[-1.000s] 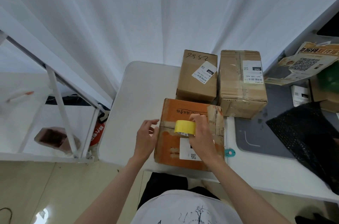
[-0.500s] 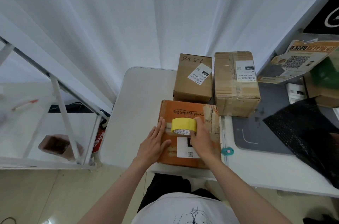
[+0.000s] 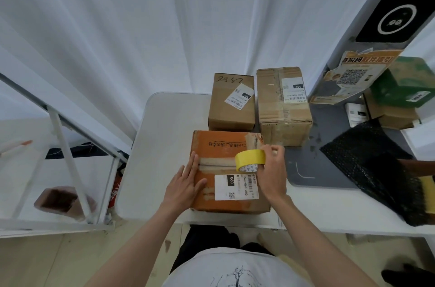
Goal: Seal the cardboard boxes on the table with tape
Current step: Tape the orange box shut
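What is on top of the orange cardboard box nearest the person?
On the orange cardboard box: the flat left hand, a white shipping label, old tape strips, and the yellow tape roll gripped by the right hand. The surface beneath hands and roll is hidden.

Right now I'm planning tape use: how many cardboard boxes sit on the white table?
3: the orange box nearest the person, the small brown box behind it, and the taller taped box to that one's right. None looks hidden.

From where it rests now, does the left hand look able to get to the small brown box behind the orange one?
Probably yes: the left hand lies flat on the orange box, holding nothing, and the small brown box stands just beyond with nothing between.
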`<state>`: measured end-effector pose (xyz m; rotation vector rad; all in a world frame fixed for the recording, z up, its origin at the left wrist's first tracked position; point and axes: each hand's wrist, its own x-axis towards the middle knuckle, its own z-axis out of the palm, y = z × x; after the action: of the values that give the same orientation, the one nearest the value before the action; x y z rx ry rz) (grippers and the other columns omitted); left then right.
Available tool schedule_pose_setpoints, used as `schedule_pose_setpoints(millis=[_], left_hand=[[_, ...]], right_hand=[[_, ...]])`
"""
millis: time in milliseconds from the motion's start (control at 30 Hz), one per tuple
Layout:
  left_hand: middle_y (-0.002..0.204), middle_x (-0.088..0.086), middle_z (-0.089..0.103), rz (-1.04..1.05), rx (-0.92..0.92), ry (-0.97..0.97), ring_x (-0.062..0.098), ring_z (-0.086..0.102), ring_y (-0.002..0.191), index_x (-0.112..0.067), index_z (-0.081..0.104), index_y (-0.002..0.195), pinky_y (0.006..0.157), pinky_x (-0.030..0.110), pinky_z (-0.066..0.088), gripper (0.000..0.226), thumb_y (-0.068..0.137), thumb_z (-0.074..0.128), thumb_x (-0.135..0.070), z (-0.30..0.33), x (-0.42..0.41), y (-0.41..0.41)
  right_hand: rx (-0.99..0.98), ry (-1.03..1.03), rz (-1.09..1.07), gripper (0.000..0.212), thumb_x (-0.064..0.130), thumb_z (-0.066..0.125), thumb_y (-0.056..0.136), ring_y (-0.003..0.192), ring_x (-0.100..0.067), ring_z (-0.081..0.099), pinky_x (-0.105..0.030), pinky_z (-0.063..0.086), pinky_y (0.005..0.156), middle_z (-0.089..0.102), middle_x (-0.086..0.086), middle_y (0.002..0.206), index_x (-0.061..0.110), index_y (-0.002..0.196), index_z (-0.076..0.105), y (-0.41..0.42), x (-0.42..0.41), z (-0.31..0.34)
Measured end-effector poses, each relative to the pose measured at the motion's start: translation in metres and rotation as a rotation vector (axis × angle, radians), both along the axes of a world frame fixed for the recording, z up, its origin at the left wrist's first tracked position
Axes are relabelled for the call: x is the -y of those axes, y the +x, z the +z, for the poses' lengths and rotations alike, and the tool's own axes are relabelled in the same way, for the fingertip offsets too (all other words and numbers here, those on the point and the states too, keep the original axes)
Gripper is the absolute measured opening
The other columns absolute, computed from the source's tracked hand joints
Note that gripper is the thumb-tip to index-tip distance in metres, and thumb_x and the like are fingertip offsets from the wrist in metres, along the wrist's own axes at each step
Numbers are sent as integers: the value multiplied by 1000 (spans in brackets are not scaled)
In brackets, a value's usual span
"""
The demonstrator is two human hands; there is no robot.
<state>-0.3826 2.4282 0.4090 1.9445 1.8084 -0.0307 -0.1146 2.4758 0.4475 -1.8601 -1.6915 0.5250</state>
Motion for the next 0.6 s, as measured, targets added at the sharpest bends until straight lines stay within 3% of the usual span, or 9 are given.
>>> schedule_pose_setpoints(millis=[167, 367, 500, 600], left_hand=[[161, -11, -36, 11, -129, 27, 32, 0, 157, -33, -35, 151, 126, 48, 12, 78, 98, 10, -68, -3, 4, 1], [160, 2, -39, -93, -294, 108, 34, -25, 152, -32, -33, 151, 123, 50, -11, 73, 88, -21, -66, 1, 3, 8], [167, 5, -19, -168, -304, 183, 30, -18, 153, -22, -12, 159, 125, 50, -7, 75, 96, -10, -62, 5, 7, 17], [164, 3, -26, -208, -257, 161, 25, -23, 153, -19, -16, 158, 124, 44, -9, 76, 96, -11, -62, -1, 11, 28]], right_hand=[[-54, -77, 40, 28, 27, 53, 102, 87, -15, 57, -21, 36, 59, 56, 0, 110, 20, 128, 46, -1, 9, -10], [-55, -110, 78, 22, 29, 52, 103, 89, -16, 59, -30, 44, 68, 60, 1, 110, 22, 122, 44, 6, 7, -6], [-56, -116, 92, 24, 30, 52, 102, 90, -17, 60, -30, 44, 68, 59, 1, 110, 21, 122, 43, 6, 8, -6], [-59, -128, 98, 28, 31, 52, 102, 91, -16, 60, -26, 40, 67, 57, 2, 112, 20, 126, 42, 4, 7, -6]])
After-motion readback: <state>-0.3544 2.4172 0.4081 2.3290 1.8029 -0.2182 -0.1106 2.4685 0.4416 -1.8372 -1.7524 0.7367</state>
